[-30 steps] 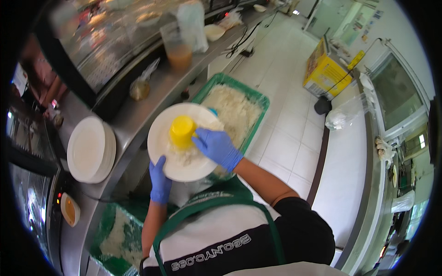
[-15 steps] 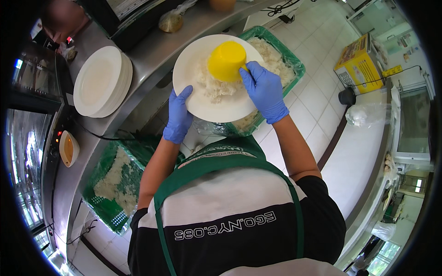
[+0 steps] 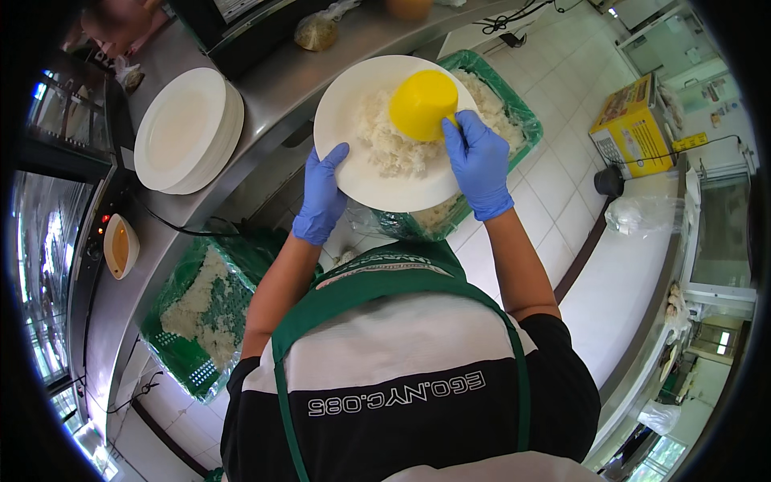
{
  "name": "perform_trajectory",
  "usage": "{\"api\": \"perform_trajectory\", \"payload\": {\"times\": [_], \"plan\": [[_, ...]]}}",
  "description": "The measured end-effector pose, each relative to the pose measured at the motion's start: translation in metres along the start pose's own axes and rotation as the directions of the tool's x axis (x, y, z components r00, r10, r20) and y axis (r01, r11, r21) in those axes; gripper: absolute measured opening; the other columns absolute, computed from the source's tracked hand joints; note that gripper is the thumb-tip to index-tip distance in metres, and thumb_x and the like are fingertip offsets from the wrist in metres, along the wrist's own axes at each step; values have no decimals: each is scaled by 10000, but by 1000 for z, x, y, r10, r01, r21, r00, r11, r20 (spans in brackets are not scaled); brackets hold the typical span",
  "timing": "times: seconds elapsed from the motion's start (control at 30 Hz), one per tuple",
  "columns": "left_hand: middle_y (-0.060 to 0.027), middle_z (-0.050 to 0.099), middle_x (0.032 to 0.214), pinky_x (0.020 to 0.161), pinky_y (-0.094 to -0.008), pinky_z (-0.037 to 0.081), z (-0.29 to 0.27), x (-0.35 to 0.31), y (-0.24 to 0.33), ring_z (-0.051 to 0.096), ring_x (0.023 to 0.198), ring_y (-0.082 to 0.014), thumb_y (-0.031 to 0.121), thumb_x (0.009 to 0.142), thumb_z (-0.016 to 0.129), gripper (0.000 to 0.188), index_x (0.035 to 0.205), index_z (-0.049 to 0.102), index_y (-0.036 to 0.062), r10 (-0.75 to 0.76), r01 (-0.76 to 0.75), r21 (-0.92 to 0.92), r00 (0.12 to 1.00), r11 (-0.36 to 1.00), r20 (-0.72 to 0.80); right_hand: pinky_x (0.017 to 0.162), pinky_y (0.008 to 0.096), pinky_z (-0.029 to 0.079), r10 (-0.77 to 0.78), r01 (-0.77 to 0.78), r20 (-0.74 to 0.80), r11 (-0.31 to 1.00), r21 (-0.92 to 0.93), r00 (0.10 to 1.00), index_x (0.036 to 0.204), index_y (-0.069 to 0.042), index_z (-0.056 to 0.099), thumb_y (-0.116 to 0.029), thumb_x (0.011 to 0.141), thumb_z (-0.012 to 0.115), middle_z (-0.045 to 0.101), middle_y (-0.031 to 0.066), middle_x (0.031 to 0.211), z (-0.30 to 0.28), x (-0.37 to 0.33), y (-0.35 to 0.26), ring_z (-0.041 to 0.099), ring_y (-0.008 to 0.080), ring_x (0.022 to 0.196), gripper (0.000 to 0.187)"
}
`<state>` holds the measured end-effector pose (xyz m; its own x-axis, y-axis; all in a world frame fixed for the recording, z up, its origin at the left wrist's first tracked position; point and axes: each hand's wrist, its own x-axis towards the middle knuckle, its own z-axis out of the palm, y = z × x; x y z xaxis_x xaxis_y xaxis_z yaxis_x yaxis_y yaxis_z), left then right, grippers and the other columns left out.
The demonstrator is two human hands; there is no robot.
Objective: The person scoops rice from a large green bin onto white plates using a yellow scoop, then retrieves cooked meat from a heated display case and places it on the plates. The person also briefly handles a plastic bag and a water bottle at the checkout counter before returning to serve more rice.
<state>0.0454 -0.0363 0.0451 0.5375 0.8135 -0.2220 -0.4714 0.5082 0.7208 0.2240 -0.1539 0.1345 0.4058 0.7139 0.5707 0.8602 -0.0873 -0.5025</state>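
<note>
The left hand [image 3: 323, 197] grips the white plate [image 3: 401, 194] by its near left rim; rice [image 3: 389, 154] lies mid-plate. The right hand [image 3: 480, 161] pinches the yellow cup [image 3: 424, 104] by its handle, toward the far right edge. One-sided support could tip the plate, shedding grains. Room opens rightward above the tiled floor [image 3: 554, 229]; the counter's edge [image 3: 281, 92] limits leftward movement.

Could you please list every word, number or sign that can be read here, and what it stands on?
I won't copy wording, but lettering shows here:
Shirt: large outlined lettering, readable.
Green apron: small print, too unclear to read.
Yellow box: printed, too small to read.
</note>
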Motion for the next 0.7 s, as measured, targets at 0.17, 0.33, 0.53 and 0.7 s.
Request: {"api": "perform_trajectory", "payload": {"times": [0.17, 0.33, 0.53, 0.7], "plan": [[-154, 579, 1186, 895, -377, 510, -4, 1, -4, 607, 1041, -272, 44, 857, 552, 449, 1286, 434, -13, 32, -33, -11, 999, 999, -13, 467, 339, 425, -80, 81, -24, 996, 45, 996, 816, -58, 559, -166, 873, 608, 534, 112, 589, 0, 4, 0, 548, 244, 488, 131], [-158, 556, 1220, 898, -380, 508, -21, 2, -17, 595, 1060, -273, 47, 865, 537, 464, 1308, 411, -9, 27, -27, 3, 999, 1000, -31, 495, 251, 406, 324, -222, -180, 875, 430, 929, 823, -55, 567, -210, 925, 556, 513, 32, 615, -12, 18, 19, 482, 99, 520, 187], [-153, 549, 1231, 902, -386, 508, -26, 0, -25, 591, 1066, -273, 56, 873, 535, 468, 1321, 405, 14, 33, -39, -64, 995, 997, -97, 485, 202, 365, 627, -509, 62, 567, 648, 776, 802, -73, 542, -252, 948, 526, 493, -15, 698, 3, -9, 51, 442, 50, 546, 232], [-153, 549, 1229, 913, -391, 503, -25, -4, -5, 587, 1072, -276, 62, 873, 540, 472, 1323, 406, 21, 96, -108, -74, 984, 991, -152, 417, 179, 267, 638, -494, 206, 312, 811, 742, 820, -100, 514, -263, 938, 535, 453, -33, 680, 6, -4, 28, 392, 29, 523, 202]]}}
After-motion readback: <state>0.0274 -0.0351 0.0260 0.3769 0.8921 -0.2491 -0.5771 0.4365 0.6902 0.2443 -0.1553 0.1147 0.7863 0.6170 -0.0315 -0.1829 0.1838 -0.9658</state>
